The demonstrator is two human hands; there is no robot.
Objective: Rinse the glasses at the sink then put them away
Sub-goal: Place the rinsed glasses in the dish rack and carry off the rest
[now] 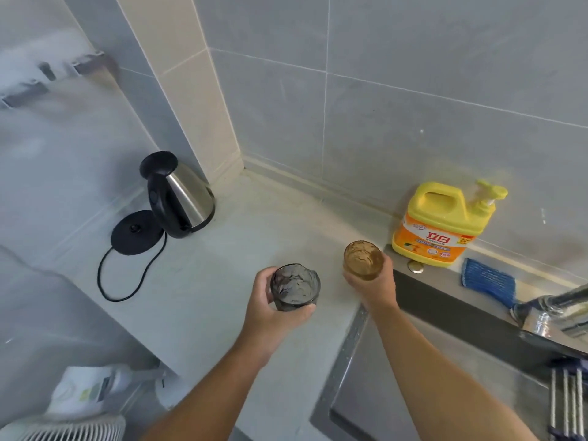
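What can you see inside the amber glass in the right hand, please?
Inside the amber glass only its rippled bottom shows, no drink or object. The right hand covers its lower wall; leftover water drops cannot be told.

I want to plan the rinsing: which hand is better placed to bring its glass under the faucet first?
The right hand, holding the amber glass, likely: it is at the sink edge, nearer the faucet than the left hand.

**Colours by my sink**

Lower centre, my grey glass [295, 288] is rippled, and so is my amber glass [362, 257]. Right of frame: a yellow bottle [439, 218] with orange label, a blue striped cloth [488, 281]. Left: a silver-and-black kettle [181, 195].
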